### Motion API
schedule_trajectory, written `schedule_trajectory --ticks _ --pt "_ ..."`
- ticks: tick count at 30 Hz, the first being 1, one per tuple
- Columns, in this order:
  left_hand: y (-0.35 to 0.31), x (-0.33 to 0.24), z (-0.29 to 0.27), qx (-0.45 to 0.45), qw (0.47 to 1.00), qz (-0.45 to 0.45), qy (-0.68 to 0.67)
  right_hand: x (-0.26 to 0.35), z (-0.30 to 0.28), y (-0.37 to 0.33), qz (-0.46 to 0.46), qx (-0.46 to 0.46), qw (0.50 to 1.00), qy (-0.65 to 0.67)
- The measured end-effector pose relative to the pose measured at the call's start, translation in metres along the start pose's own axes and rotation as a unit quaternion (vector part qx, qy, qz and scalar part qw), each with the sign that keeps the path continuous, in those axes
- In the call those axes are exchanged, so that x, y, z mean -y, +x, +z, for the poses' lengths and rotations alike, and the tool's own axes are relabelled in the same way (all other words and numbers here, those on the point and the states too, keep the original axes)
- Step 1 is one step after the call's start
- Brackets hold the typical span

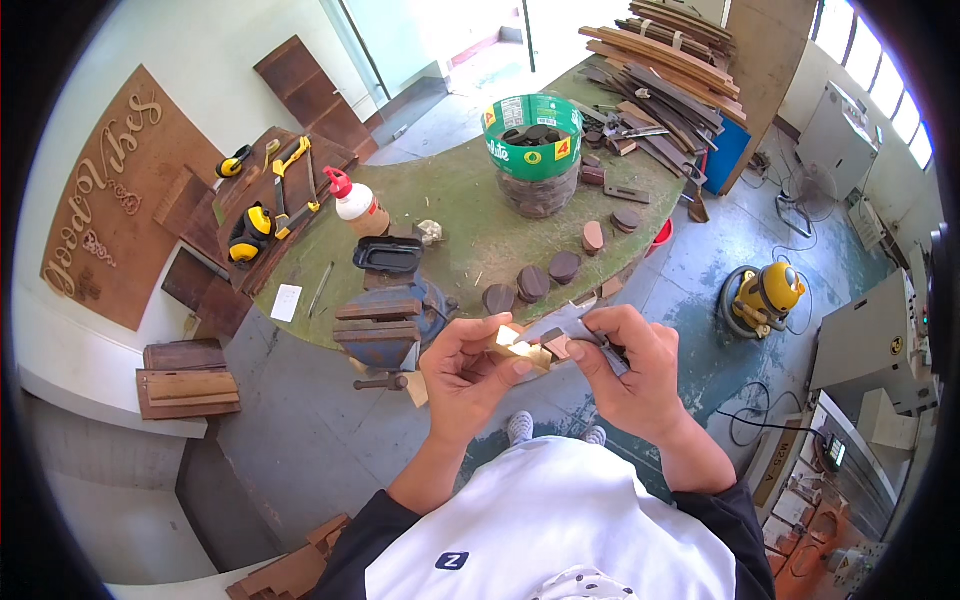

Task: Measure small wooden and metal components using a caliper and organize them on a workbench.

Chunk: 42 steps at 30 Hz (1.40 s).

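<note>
In front of my chest my left hand (468, 375) pinches a small pale wooden piece (522, 350) with a notched shape between thumb and fingers. Close beside it, my right hand (635, 370) grips a grey, folded sheet (565, 322) that looks like sandpaper. A small pinkish-brown block (556, 345) shows between the sheet and the pale piece; whether it is held in the sheet I cannot tell. Both hands are over the near edge of the green table (440, 190). Just left of them stands a blue bench vise (425, 300) with wooden jaw faces.
Dark round wooden pieces (533, 284) lie along the table edge, near a green-banded tub (535, 155). A red-capped glue bottle (355, 205) and black tray (388, 254) stand behind the vise. Wood strips (665, 60) are piled far right. A yellow vacuum (770, 295) sits on the floor.
</note>
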<state>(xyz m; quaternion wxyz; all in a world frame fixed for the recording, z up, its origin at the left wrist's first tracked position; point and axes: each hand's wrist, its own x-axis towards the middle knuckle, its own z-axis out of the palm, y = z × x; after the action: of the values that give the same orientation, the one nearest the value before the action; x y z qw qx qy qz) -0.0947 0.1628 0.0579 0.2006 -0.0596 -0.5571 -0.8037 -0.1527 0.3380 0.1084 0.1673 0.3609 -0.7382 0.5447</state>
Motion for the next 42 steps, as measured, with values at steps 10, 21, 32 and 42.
schedule_trajectory --ticks 10,21,32,42 --pt "-0.0027 -0.0018 -0.0005 0.019 0.999 0.023 -0.025 0.0048 -0.0024 -0.0023 0.027 0.022 0.999 -0.005" --pt "-0.0031 -0.0026 -0.0005 -0.005 1.000 0.025 -0.013 0.0018 0.0005 -0.0007 0.008 0.020 1.000 0.010" --pt "-0.0012 -0.0015 -0.0052 0.000 1.000 0.014 0.007 -0.0037 0.0051 0.0009 -0.037 0.006 0.999 0.009" --pt "0.0002 0.0003 -0.0060 0.007 1.000 0.029 0.002 -0.0037 0.0068 0.0015 -0.010 0.002 1.000 0.014"
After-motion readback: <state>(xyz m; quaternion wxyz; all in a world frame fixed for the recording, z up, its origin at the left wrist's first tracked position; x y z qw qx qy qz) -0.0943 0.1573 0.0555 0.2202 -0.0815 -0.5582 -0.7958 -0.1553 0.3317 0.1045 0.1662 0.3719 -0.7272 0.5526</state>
